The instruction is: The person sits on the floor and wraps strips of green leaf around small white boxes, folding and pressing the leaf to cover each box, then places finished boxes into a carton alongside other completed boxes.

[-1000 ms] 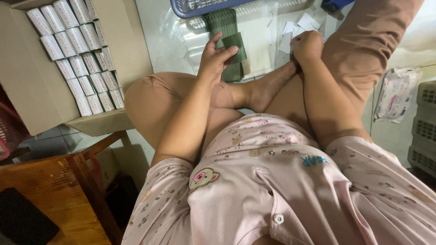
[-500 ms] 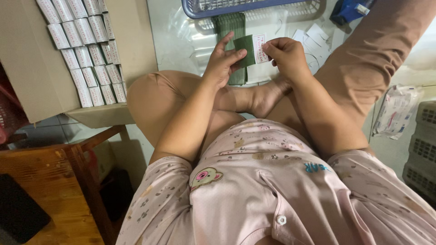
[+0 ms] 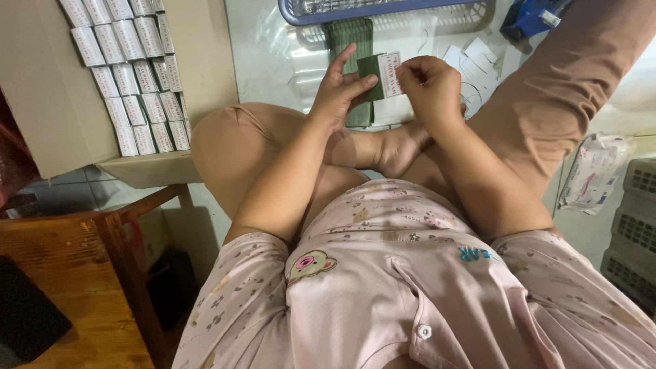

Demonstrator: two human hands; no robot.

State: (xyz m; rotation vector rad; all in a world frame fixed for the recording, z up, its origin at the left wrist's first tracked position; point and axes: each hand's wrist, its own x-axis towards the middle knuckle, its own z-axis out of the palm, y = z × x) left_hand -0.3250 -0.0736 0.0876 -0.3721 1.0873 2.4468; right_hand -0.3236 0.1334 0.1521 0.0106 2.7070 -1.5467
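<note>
The left hand holds a small dark green box up in front of the person, above the crossed legs. The right hand presses a white label onto the right end of that box. So the box is in the air between both hands, not lying on the floor.

To do this step well, I think the box should be kept still and the label set straight along the edge before it is rubbed flat. A slow press from one side to the other would likely keep bumps out. (A crooked label looks hard to peel off again.)

The left grip is closed on the box: the thumb lies across its front and the fingers wrap behind, with the first finger sticking up. The right grip is pinched together on the label, thumb and fingertips tight at its edge. Both elbows are bent and the forearms reach forward from the pink shirt, with the wrists close together.

A stack of more green boxes lies on the glass floor just beyond the hands, below a blue basket. A cardboard box with rows of white packs stands at the left.
</note>
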